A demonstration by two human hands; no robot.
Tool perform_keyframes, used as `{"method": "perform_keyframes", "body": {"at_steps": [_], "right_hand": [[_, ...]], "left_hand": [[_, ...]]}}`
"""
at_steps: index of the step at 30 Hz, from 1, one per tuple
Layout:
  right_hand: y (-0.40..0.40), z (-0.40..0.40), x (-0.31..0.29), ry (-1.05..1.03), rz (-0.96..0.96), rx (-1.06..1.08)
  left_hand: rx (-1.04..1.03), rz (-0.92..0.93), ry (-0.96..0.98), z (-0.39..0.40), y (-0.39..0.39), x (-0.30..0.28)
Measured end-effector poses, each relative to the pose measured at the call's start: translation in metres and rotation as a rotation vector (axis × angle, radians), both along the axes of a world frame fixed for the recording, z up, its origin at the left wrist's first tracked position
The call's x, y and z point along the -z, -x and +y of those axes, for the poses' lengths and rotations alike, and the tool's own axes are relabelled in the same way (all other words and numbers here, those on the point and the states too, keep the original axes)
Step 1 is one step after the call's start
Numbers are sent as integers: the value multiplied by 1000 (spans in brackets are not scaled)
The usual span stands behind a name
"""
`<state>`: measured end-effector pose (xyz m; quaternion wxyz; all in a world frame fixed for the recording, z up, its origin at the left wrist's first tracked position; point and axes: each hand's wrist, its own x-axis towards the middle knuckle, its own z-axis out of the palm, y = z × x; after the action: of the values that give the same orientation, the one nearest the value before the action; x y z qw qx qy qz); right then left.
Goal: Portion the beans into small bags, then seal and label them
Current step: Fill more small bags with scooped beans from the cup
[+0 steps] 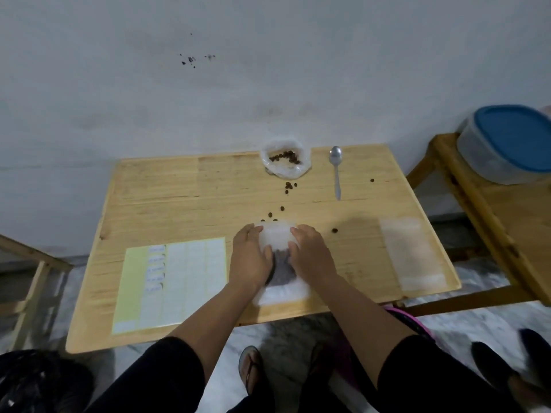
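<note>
The small translucent plastic bag with dark beans inside (278, 257) lies flat near the front edge of the light wooden table (185, 198), its long axis running away from the person, mouth end farthest from them and the dark mass of beans nearer the body. Both hands sit on it: the left hand (252, 257) on its left side, the right hand (310, 254) on its right, fingers curled inward over the bag's upper half, apparently pressing or pinching the plastic, though blur keeps me from telling whether the mouth is being folded or sealed. Each hand is equally near, so the closing move probably falls to both, working toward the far end, just beyond the fingertips.

A few loose beans (272, 217) lie just past the bag's mouth, more trailing toward the open crinkled plastic supply bag of beans (284, 159) at the table's back edge. A metal spoon (336, 171) lies beside it, handle toward the person. The yellow-and-white sheet of labels (173, 278) lies to the left, and 1 flat empty clear bag (410, 257) to the right.
</note>
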<state>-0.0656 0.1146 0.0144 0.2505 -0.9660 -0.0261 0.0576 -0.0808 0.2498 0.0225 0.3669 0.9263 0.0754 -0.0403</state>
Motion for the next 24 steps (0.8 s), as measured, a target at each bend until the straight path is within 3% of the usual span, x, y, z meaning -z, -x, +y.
{"method": "perform_keyframes", "body": {"at_steps": [8,15,24], "right_hand": [[-9,-44,-25,153,-299,-140],[-17,-125,-34,281,-231,-80],[1,-224,-17,353,-187,99]], "left_hand": [[242,-174,-283,-62,-21,-22],[348,-242,-400,-141,-39,-31],[473,-183,-370,-218,-41,10]]}}
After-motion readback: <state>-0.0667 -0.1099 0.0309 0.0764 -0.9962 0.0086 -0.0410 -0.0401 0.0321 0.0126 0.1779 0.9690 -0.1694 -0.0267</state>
